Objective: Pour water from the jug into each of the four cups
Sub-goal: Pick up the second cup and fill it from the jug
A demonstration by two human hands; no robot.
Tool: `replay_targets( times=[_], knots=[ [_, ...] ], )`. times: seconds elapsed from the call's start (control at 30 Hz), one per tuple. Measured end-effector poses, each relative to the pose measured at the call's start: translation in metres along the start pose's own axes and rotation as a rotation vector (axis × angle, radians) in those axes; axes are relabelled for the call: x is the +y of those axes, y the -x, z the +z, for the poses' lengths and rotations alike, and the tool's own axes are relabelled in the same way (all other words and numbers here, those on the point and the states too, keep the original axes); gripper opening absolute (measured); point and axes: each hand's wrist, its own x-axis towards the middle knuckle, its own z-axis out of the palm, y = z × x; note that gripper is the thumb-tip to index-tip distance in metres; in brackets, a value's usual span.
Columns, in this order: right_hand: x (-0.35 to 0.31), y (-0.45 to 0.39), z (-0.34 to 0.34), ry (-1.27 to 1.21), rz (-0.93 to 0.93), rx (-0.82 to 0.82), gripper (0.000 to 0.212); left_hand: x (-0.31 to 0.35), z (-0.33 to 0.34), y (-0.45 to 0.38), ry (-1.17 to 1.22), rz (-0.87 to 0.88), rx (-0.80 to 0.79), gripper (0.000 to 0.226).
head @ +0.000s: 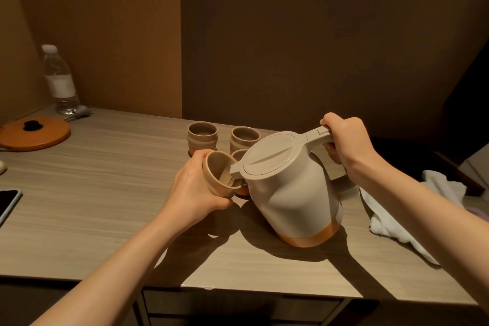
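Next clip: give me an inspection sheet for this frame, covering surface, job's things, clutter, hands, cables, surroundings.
Surface: wood-grain table, drawers under its front edge.
Job's things: beige jug tilted, spout at the held cup; two cups stand behind; a fourth cup mostly hidden by the jug. Water not discernible.
Clutter: water bottle, orange lid, phone, white cloth.
Hands: left hand grips the held cup; right hand grips the jug handle.
Cables: nothing seen.
Surroundings: brown walls, dim warm light.
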Motion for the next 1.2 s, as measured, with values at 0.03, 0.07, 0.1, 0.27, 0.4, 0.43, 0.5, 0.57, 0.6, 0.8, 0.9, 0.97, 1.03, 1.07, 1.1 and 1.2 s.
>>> replay_targets(
  times=[0.03,0.07,0.1,0.27,0.4,0.43,0.5,0.57,0.6,0.8,0.9,0.97,1.03,1.07,1.1,1.2],
  knots=[
    [0.0000,-0.0001,0.0001,0.001,-0.001,-0.003,0.038,-0.0002,0.0001,0.0000,-0.002,0.001,0.001,0.095],
    [0.0000,-0.0001,0.0004,0.002,-0.003,-0.005,0.038,-0.0004,0.0002,0.0001,-0.003,0.000,0.002,0.095],
    [-0.0001,-0.0001,0.0006,0.004,-0.007,-0.004,0.039,-0.0007,0.0001,0.0001,-0.004,-0.002,0.002,0.095],
    [-0.0015,0.0001,0.0022,0.019,-0.023,0.017,0.039,-0.0021,-0.0001,-0.0003,-0.007,-0.004,0.004,0.096],
    [-0.0013,0.0001,0.0029,0.035,-0.031,0.018,0.037,-0.0022,0.0003,0.0003,-0.008,-0.003,0.005,0.096],
    [-0.0014,0.0001,0.0031,0.038,-0.030,0.018,0.036,-0.0024,0.0002,0.0004,-0.008,-0.005,0.005,0.096],
    [-0.0015,0.0000,0.0033,0.038,-0.029,0.019,0.036,-0.0026,0.0002,0.0006,-0.008,-0.009,0.006,0.096],
    [-0.0018,0.0002,0.0029,0.037,-0.032,0.021,0.037,-0.0025,0.0002,0.0006,-0.007,-0.009,0.005,0.096],
    [-0.0020,0.0003,0.0029,0.036,-0.033,0.020,0.037,-0.0021,0.0003,0.0004,-0.007,-0.007,0.005,0.096],
    [-0.0012,0.0001,0.0035,0.041,-0.025,0.017,0.037,-0.0017,-0.0001,0.0007,-0.004,-0.007,0.003,0.095],
    [-0.0015,0.0003,0.0036,0.038,-0.028,0.018,0.038,-0.0009,-0.0006,0.0015,0.000,0.002,0.002,0.092],
    [-0.0019,0.0009,0.0040,0.043,-0.032,0.018,0.037,-0.0005,-0.0013,0.0018,0.003,0.008,0.002,0.091],
    [-0.0021,0.0010,0.0044,0.050,-0.036,0.021,0.037,-0.0007,-0.0017,0.0019,0.005,0.012,0.003,0.091],
    [-0.0022,0.0009,0.0046,0.049,-0.037,0.022,0.037,-0.0009,-0.0018,0.0019,0.005,0.011,0.002,0.092],
    [-0.0023,0.0008,0.0048,0.048,-0.039,0.022,0.036,-0.0012,-0.0017,0.0019,0.006,0.009,0.000,0.092],
    [-0.0026,0.0006,0.0047,0.048,-0.044,0.016,0.034,-0.0017,-0.0015,0.0020,0.005,0.005,-0.002,0.092]
  ],
)
